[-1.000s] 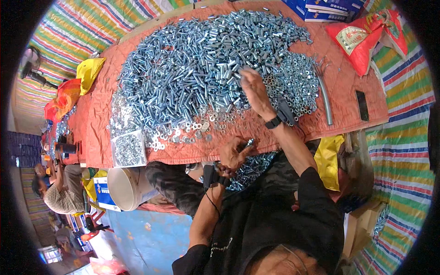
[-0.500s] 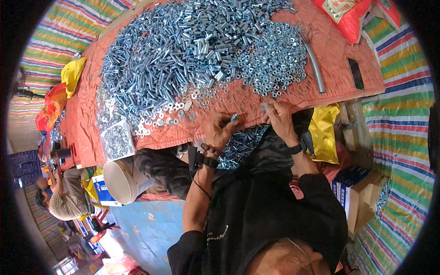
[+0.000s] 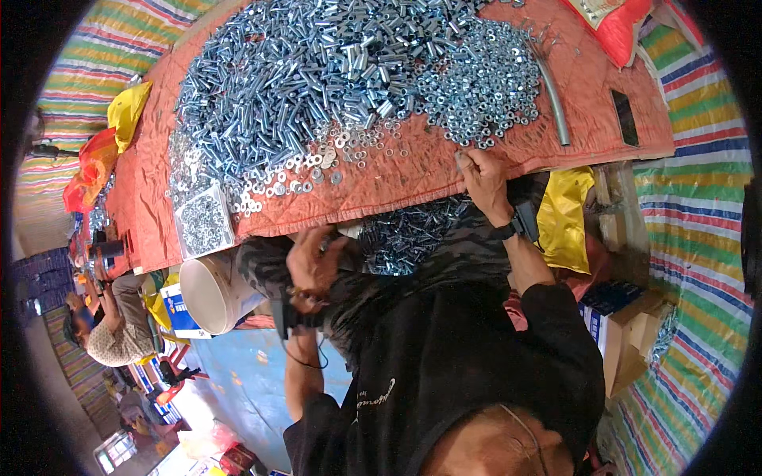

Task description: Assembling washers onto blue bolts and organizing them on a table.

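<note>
My left hand [image 3: 313, 268] is over my left thigh, just below the table's edge. It is smeared by motion, so whatever its fingers hold cannot be seen. My right hand [image 3: 486, 186] is at the front edge of the red cloth [image 3: 413, 170], its thumb and forefinger pinched. What lies between those fingertips is too small to make out. Beyond it spreads a heap of hex nuts [image 3: 484, 87]. A large heap of metal sleeves and bolts [image 3: 302, 79] adjoins the nuts. Flat washers [image 3: 305, 166] lie along its near side. Between my hands, a dark pile of bolts [image 3: 409, 238] sits at my lap.
A square white tray of small washers [image 3: 202, 224] stands at the table's left front corner, above a white bucket [image 3: 208, 297]. A metal tube [image 3: 556, 111] and a dark phone-like slab [image 3: 624, 119] lie at right. Another person [image 3: 119, 337] sits far left.
My left hand has swung left and down from the table edge; the bolt seen in it earlier is no longer visible. My right hand has shifted slightly upward, still pinched.
</note>
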